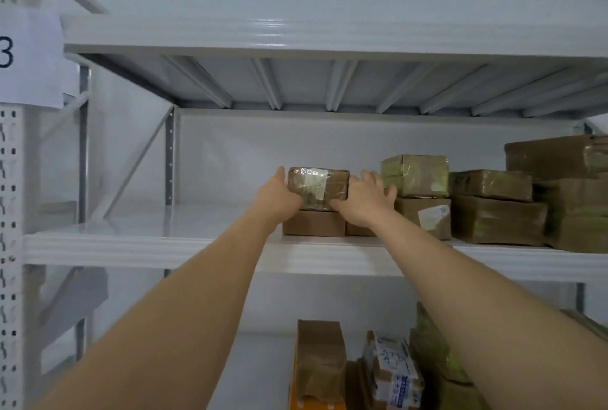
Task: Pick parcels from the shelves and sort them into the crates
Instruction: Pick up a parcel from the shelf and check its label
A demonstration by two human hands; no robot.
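A small brown taped parcel (317,187) with a white label lies on top of a plain cardboard box (314,223) on the middle shelf (148,245). My left hand (276,195) holds its left end, thumb at the front lower edge. My right hand (365,200) holds its right end, thumb under the front edge, fingers spread along the side. Both arms reach up and forward. No crate is in view.
More taped cardboard parcels (414,176) are stacked to the right on the same shelf, up to the frame's edge (559,192). The lower shelf holds several parcels (320,360), one labelled (393,373). A white upright with a paper sign (29,57) stands at the left.
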